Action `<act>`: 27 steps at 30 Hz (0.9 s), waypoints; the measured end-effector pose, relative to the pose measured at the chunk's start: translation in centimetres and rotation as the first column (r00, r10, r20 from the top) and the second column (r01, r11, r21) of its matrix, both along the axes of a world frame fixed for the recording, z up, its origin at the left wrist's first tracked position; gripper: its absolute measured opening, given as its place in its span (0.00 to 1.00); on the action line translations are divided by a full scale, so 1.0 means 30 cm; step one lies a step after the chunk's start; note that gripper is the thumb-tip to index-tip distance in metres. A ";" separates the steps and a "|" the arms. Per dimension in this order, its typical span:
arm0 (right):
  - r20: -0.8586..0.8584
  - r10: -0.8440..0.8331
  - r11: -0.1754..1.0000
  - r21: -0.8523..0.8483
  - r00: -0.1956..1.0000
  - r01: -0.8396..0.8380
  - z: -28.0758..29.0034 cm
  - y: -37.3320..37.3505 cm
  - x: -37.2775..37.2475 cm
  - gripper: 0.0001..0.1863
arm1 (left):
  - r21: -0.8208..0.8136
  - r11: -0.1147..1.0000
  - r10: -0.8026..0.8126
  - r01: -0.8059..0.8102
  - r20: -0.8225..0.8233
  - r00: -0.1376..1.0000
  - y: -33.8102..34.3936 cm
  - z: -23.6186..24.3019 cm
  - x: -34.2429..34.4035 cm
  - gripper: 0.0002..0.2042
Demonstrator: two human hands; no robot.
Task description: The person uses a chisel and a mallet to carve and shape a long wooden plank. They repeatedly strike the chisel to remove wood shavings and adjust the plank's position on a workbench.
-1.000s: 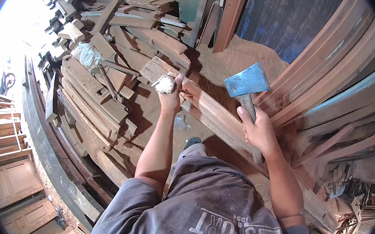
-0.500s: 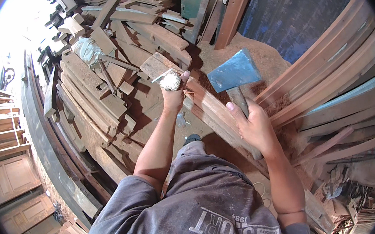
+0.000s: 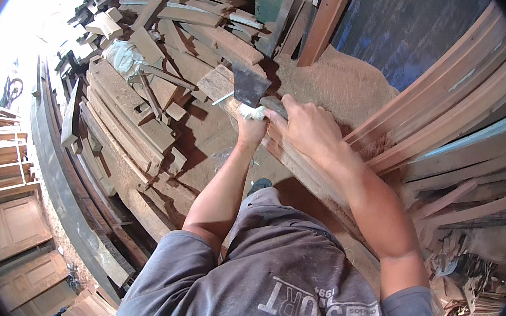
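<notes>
My left hand [image 3: 251,133] is closed in a fist round an upright tool, seemingly a chisel, whose frayed whitish handle end [image 3: 251,113] sticks up above the fingers; any blade is hidden. Beneath it runs a long wooden beam [image 3: 215,84]. My right hand [image 3: 313,126] is wrapped round the handle of a hatchet [image 3: 250,86]. The hatchet's dark, broad head is over or right beside the frayed end; whether they touch I cannot tell. A thin pale strip [image 3: 224,98] shows just left of the fist.
Stacked boards and offcuts [image 3: 129,108] fill the left side, with a cloth-wrapped bundle [image 3: 124,59] on them. Sawdust [image 3: 341,84] is heaped beyond the beam. Long planks [image 3: 450,98] lean at the right. Door panels [image 3: 11,228] are at the far left.
My right hand has swung the hatchet leftward and down to the frayed handle end, turning its head. My left hand keeps its grip. The whole view has shifted slightly.
</notes>
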State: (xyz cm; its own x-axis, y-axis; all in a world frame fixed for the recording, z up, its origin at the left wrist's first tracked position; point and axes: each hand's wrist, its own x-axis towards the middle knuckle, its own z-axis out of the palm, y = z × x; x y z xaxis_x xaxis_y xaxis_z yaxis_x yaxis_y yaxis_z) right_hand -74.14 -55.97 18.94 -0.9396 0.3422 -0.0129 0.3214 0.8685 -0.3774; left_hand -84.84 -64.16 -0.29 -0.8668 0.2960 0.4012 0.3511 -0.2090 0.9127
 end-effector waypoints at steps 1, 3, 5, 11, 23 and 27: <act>0.122 -0.016 1.000 0.020 0.992 0.014 -0.006 0.018 -0.009 0.32 | -0.032 0.998 -0.042 0.046 0.114 0.993 0.001 0.015 -0.003 0.12; 0.056 -0.014 1.000 -0.011 0.998 0.014 0.008 0.015 -0.025 0.32 | -0.087 0.987 -0.099 0.137 0.350 0.932 -0.028 0.019 -0.008 0.13; -0.012 -0.007 0.998 -0.070 1.000 0.006 0.086 0.010 -0.048 0.31 | 0.032 0.998 -0.059 0.052 0.309 0.949 -0.023 -0.056 -0.081 0.08; -0.302 0.052 0.979 -0.171 0.952 -0.108 0.274 -0.020 -0.060 0.32 | 0.181 0.980 -0.143 0.079 0.369 0.918 -0.009 -0.016 -0.063 0.11; 0.022 0.002 0.997 -0.076 1.000 0.000 0.165 0.048 -0.091 0.34 | -0.062 0.975 -0.167 0.211 0.414 0.895 0.040 0.102 -0.060 0.08; -0.649 -0.052 0.989 -0.140 0.759 -0.053 0.319 -0.011 -0.090 0.36 | -0.299 0.946 -0.098 0.123 0.097 0.990 0.008 0.007 -0.146 0.14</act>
State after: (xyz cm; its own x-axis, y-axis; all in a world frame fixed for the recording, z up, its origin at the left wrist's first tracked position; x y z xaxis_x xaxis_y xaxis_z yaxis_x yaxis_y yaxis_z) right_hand -76.83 -56.30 28.52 -0.7394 0.3850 0.5523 -0.0468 0.7890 -0.6126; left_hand -89.22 -63.91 -0.08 -0.8473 0.4885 0.2084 0.2653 0.0492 0.9629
